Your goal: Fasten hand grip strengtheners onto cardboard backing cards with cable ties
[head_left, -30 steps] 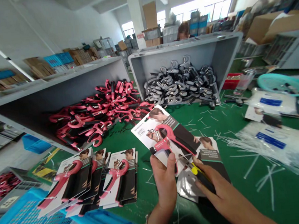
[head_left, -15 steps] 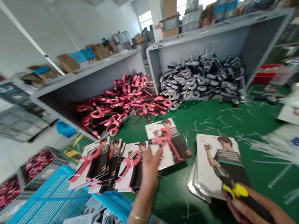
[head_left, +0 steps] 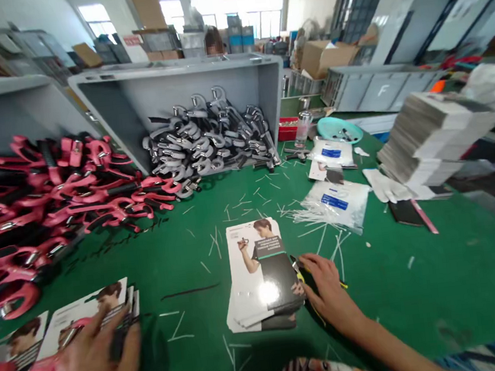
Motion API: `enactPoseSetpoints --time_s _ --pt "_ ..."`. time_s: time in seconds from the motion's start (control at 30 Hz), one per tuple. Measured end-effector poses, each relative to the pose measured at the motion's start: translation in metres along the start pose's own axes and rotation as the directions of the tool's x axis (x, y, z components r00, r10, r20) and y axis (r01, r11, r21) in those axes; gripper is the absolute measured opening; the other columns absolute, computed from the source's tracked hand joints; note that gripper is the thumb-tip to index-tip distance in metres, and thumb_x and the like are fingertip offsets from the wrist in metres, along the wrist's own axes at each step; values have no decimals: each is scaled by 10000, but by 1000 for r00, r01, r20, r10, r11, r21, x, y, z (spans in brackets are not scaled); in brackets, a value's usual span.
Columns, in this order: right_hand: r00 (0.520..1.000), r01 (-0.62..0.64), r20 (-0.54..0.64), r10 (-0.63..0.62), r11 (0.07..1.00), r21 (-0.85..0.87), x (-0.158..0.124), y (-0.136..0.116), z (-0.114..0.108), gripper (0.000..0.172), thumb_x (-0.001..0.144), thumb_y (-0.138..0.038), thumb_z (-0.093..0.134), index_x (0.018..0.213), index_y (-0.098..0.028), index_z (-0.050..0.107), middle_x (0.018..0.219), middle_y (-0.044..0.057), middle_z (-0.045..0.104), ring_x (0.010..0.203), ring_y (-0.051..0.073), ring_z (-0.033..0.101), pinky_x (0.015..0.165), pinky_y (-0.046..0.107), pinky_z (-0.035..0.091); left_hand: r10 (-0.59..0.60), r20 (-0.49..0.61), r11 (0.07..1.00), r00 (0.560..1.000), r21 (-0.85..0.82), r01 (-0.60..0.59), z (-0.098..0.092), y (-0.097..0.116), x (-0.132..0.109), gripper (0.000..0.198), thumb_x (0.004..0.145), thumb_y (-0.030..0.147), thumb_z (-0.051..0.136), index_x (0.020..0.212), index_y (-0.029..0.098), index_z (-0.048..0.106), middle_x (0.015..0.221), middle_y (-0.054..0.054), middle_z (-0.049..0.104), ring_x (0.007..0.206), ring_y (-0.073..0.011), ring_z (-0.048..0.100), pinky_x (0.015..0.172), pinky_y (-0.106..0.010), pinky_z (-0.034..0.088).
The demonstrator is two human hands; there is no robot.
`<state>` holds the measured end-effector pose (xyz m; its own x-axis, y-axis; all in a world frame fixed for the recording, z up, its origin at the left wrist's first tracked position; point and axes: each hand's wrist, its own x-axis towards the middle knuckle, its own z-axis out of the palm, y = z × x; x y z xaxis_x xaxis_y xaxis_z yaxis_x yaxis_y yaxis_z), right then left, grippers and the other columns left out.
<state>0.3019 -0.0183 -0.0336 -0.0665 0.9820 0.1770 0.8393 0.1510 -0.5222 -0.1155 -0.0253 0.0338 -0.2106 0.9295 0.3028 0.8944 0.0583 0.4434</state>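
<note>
At the lower left, my left hand (head_left: 100, 360) lies spread and blurred over a pile of printed cards (head_left: 116, 290) with pink hand grips attached. My right hand (head_left: 331, 289) rests on the table at the right edge of a stack of printed cards (head_left: 245, 281), fingers stretched out and apart. Beneath its palm lie cutting pliers (head_left: 300, 273) with yellow and black handles, partly hidden by the hand. The thumb is close to the stack's edge; whether it touches, I cannot tell. The top card carries no grip.
A grey crate (head_left: 171, 69) on its side holds grey hand grips (head_left: 202, 143). Pink hand grips (head_left: 73, 187) spill from another crate at left. White plastic ties (head_left: 308, 214), clear bags (head_left: 343, 204), a turquoise plate (head_left: 339, 130) and a tall card stack (head_left: 433, 134) are at right.
The view has swung right. My left hand has carried the carded pink grip onto the pile at left and loosened. My right hand has lowered the pliers to the table and opened.
</note>
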Motion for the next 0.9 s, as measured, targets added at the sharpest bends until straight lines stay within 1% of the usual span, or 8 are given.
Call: enactPoseSetpoints --time_s 0.07,0.17,0.33,0.43,0.53,0.63,0.8,0.9 --pt "998 -69 -3 69 996 59 13 12 -13 325 953 -344 469 1217 -180 563 1165 135 599 1097 272 558 981 458 444 88 36 988 995 -133 -82 27 27 8 337 887 453 497 1161 289 606 1379 -21 565 1281 -328 493 1110 -569 337" --pt "973 -229 23 229 973 -17 28 43 -40 256 958 -334 432 1047 -167 604 1007 108 631 945 237 609 884 388 489 133 194 942 972 -331 -63 65 68 13 365 907 454 497 1192 259 617 1314 -70 596 1265 -281 510 1110 -501 366" --pt "928 -355 44 369 915 -192 32 80 -60 249 932 -354 474 918 -152 619 943 127 643 861 251 625 797 373 468 -9 328 843 945 -505 184 118 118 11 731 812 487 647 1420 150 422 1428 -182 471 1272 -319 498 1102 -507 357" --pt "905 -375 102 413 889 -263 30 87 -55 203 912 -316 500 889 -152 617 951 143 646 836 263 630 715 351 450 -46 402 733 914 -608 305 135 129 8 626 829 480 635 1368 187 510 1399 -142 525 1309 -317 469 1132 -486 302" --pt "901 -339 176 396 897 -284 35 92 -54 145 887 -262 517 826 -167 608 893 117 658 792 242 629 686 319 432 -104 480 612 871 -660 437 136 128 10 585 799 501 668 1303 218 581 1322 -96 611 1242 -305 540 1078 -427 374" --pt "901 -300 229 370 910 -287 41 99 -64 104 864 -239 526 806 -177 588 819 88 663 725 214 620 661 295 425 -185 578 521 795 -628 578 129 120 14 640 752 533 705 1302 228 588 1235 -84 675 1073 -298 642 913 -382 490" --pt "916 -253 240 321 928 -275 33 117 -98 93 846 -244 504 829 -189 578 825 75 674 732 211 626 671 297 449 -304 466 534 831 -639 553 105 107 16 660 710 508 758 1291 237 600 1261 -75 661 1035 -277 658 818 -321 518" --pt "910 -267 266 317 941 -208 24 117 -122 120 827 -290 538 811 -188 599 788 74 669 687 219 628 645 318 468 -282 590 295 756 -697 654 87 109 15 690 720 475 764 1329 233 547 1157 -79 707 824 -234 701 667 -294 536"
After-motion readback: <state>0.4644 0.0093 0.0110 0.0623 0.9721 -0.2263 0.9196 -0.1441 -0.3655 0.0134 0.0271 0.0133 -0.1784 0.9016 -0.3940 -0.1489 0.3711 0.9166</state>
